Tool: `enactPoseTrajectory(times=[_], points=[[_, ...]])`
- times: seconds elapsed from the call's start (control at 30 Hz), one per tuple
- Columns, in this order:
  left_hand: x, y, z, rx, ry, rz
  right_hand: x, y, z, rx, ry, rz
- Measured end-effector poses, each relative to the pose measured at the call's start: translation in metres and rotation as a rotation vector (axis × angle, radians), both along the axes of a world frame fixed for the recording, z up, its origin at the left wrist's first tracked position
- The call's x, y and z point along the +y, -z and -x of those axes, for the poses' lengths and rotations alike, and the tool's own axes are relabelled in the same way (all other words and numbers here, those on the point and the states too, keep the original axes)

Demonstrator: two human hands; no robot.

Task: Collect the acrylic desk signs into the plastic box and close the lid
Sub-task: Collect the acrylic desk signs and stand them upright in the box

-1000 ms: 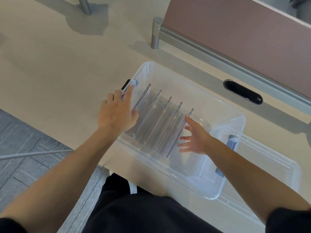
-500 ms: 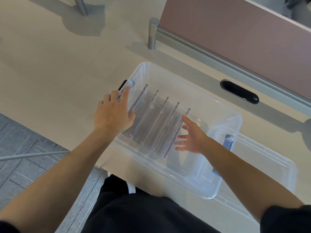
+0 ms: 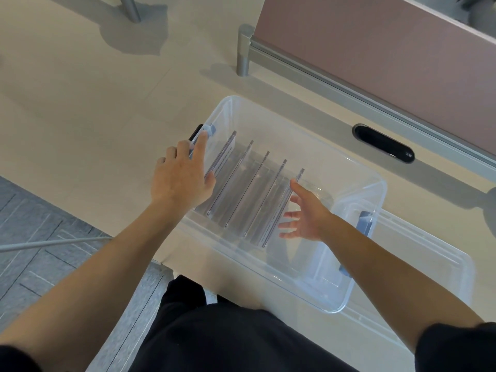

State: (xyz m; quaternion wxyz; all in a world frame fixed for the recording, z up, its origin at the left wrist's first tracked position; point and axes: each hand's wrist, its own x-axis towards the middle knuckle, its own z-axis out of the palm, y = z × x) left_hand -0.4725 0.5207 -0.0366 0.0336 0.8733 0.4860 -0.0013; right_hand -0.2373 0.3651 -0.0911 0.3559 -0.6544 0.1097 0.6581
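Observation:
A clear plastic box [image 3: 357,167] stands on the beige desk, tilted diagonally in the head view. Several clear acrylic desk signs [image 3: 257,194] stand on edge in a row inside its left half. My left hand [image 3: 182,178] lies over the box's left rim, fingers straight, thumb against the leftmost sign. My right hand [image 3: 303,216] is inside the box, fingers spread, its thumb tip touching the rightmost sign. The clear lid [image 3: 434,264] lies flat on the desk under and to the right of the box.
A brown divider panel [image 3: 375,49] on a grey rail runs along the back right. A black cable slot [image 3: 383,143] sits in the desk behind the box. The desk's front edge is near my lap, with grey floor at the left.
Both hands stay in nearly the same places on the row of signs. The view has shifted slightly; my right hand sits a little lower in the box.

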Motion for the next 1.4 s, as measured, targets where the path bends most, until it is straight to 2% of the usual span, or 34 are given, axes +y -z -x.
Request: enactPoseTrajectory(times=[0.23,0.37,0.43,0.5,0.63,0.7,0.8,0.9,1.03,1.17,1.4], points=[[0.001,0.001,-0.001,0.001,-0.018,0.037,-0.001,-0.004,0.000,-0.002,-0.005,0.026],[0.005,-0.005,0.000,-0.025,-0.015,0.158,-0.002,-0.024,0.001,-0.056,-0.060,0.058],[0.012,-0.012,0.006,-0.147,-0.035,0.289,0.003,-0.041,0.004,-0.215,-0.109,0.079],[0.023,-0.018,0.022,-0.270,-0.049,0.387,0.012,-0.064,0.015,-0.476,-0.188,0.063],[0.047,-0.030,0.078,-0.401,-0.008,0.425,0.039,-0.123,0.061,-1.059,-0.478,-0.062],[0.061,-0.037,0.115,-0.476,-0.043,0.463,0.057,-0.154,0.104,-1.211,-0.607,-0.142],[0.091,-0.047,0.188,-0.528,-0.056,0.470,0.099,-0.188,0.189,-1.334,-0.780,-0.257],[0.122,-0.060,0.252,-0.546,-0.052,0.435,0.149,-0.204,0.260,-1.417,-0.918,-0.398],[0.170,-0.075,0.324,-0.612,-0.147,0.356,0.220,-0.209,0.335,-1.489,-1.081,-0.526],[0.215,-0.078,0.381,-0.599,-0.237,0.345,0.289,-0.200,0.386,-1.470,-1.169,-0.618],[0.290,-0.080,0.441,-0.577,-0.482,0.305,0.404,-0.171,0.428,-1.348,-1.235,-0.759]])
